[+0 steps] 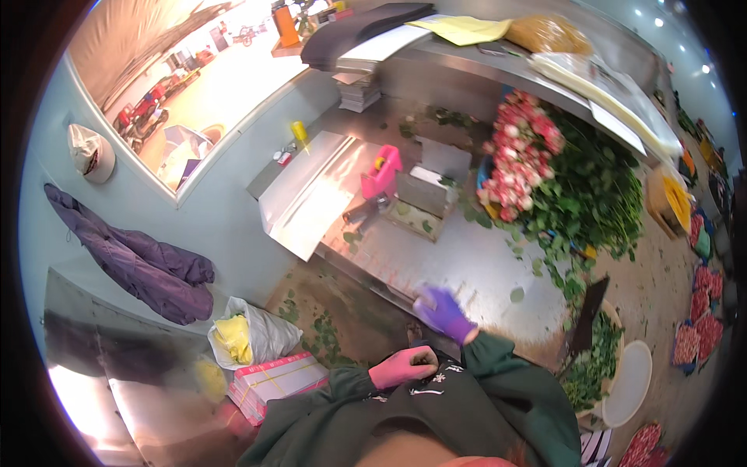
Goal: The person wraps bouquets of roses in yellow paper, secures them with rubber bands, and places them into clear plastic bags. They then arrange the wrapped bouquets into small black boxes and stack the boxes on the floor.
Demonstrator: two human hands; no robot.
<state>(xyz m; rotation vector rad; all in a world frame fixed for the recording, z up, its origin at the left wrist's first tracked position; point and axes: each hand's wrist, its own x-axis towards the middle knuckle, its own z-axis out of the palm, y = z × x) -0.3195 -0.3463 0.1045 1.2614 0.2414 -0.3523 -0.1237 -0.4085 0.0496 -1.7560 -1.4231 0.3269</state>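
Note:
My left hand (407, 366), in a pink glove, rests near my dark apron with its fingers curled; whether it holds anything does not show. Over the near edge of the metal table (484, 274) is my right hand (444, 314) in a purple glove, blurred, with no object visible in it. On the table stand a pink tape dispenser (381, 173) and, beside it, a metal box-like holder (421, 201) with leaves in it. Pink and white roses (516, 154) with long leafy stems (589, 187) lie at the table's right part.
A sheet stack (312, 192) covers the table's left end. Above runs a shelf with yellow paper (464, 29). A tub of leaves (598, 362) stands at right. Bundled flat cartons (277, 385) and a white sack (257, 333) are at left.

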